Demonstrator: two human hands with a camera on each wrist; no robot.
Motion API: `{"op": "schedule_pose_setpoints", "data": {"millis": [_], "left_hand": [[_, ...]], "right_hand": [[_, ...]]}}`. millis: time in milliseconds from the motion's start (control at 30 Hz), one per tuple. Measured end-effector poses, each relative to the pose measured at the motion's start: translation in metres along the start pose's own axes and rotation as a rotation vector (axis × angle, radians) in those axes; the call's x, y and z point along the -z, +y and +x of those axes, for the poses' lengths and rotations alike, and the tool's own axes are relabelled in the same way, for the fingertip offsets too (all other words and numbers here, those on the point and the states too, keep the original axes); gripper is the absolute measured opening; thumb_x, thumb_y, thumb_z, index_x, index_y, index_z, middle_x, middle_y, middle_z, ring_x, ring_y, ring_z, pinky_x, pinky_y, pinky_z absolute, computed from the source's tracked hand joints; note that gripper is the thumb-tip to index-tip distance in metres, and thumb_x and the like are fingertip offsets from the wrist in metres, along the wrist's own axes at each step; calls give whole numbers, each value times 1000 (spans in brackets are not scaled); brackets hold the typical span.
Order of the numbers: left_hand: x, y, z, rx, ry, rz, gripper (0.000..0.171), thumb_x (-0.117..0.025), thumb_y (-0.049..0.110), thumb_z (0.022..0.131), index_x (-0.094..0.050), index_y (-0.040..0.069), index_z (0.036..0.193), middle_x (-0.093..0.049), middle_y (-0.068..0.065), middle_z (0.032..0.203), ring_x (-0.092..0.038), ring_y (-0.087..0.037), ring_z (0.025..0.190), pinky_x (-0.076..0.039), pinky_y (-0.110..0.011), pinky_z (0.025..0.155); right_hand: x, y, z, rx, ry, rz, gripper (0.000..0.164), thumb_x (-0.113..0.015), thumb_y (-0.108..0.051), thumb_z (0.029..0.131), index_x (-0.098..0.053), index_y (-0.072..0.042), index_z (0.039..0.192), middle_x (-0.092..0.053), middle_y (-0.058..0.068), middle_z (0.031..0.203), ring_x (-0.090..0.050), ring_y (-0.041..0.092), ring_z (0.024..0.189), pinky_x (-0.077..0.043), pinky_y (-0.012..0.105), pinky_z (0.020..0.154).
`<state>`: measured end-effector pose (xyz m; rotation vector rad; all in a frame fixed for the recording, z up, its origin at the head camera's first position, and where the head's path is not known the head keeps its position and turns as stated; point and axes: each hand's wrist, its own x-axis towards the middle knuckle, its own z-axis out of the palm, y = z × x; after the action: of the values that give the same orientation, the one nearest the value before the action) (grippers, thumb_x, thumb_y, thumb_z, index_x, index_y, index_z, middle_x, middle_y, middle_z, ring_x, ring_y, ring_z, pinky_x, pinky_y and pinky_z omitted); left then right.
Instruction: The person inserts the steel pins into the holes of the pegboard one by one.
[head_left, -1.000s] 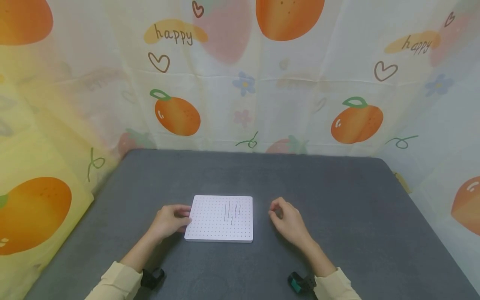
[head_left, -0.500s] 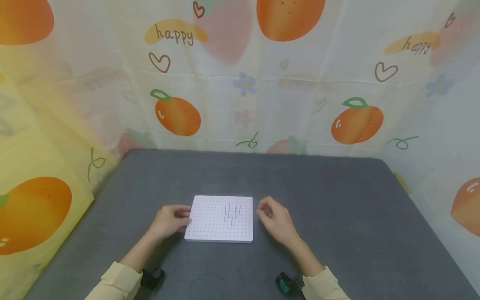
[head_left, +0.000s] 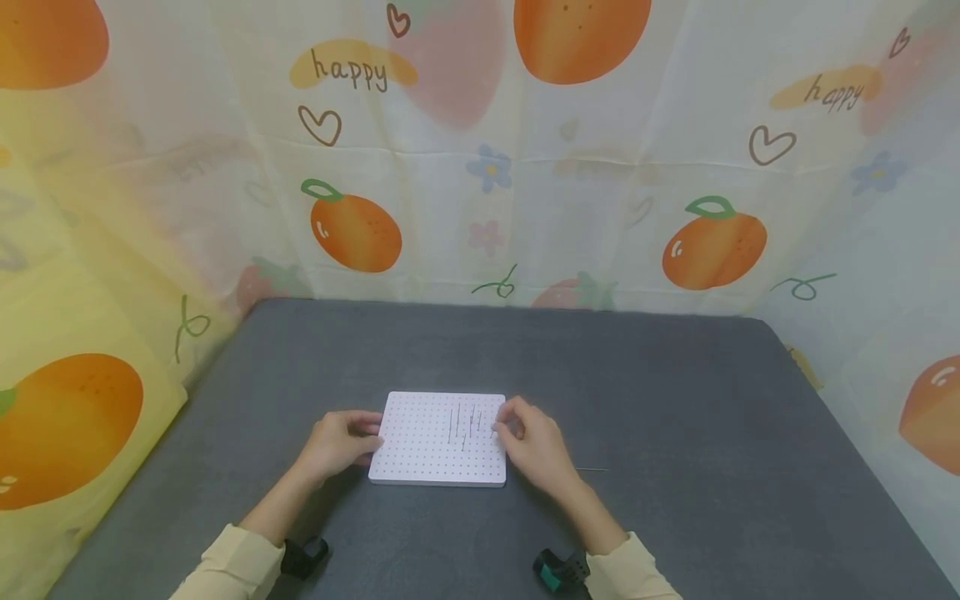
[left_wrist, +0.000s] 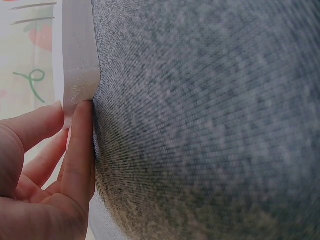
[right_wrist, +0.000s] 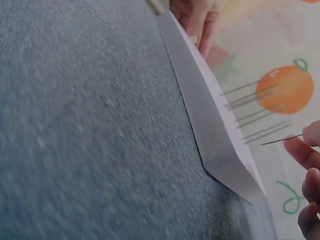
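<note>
A white square board (head_left: 416,462) with rows of small holes lies on the dark grey table. Several thin metal needles (right_wrist: 260,116) stand upright in its right half. At the board's left edge, my left hand (head_left: 336,443) grips it, thumb at the upper edge and fingers against the side and underside in the left wrist view. Thumb and index finger of my right hand (head_left: 538,448) pinch one more needle (right_wrist: 280,141), its tip pointing toward the board. This hand hovers over the board's right edge, beside the standing needles.
One loose needle (head_left: 592,469) lies on the table (head_left: 712,450) to the right of the board, close to my right wrist. Behind the table hangs a curtain (head_left: 555,208) printed with oranges. Each wrist wears a black camera mount (head_left: 303,557).
My right hand has moved left with its needle, from beside the board to over its right edge. The loose needle on the table has come into sight. My left hand stays put.
</note>
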<state>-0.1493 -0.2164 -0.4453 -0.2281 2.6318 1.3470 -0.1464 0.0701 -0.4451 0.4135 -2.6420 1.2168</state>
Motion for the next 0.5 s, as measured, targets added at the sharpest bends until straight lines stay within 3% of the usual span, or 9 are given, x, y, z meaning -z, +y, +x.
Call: {"op": "schedule_pose_setpoints", "data": {"millis": [500], "left_hand": [[0,1,-1,4,4,13,38,-68,5,80,-61,4,117,-63,-12,102,-64,-16,75,-57,-30,61]], "right_hand": [[-11,-7,0,29,-38,-61,9,-64,-16,82,-58,-21,86,-62,-6,83,-41,5,58,-34,19,50]]}}
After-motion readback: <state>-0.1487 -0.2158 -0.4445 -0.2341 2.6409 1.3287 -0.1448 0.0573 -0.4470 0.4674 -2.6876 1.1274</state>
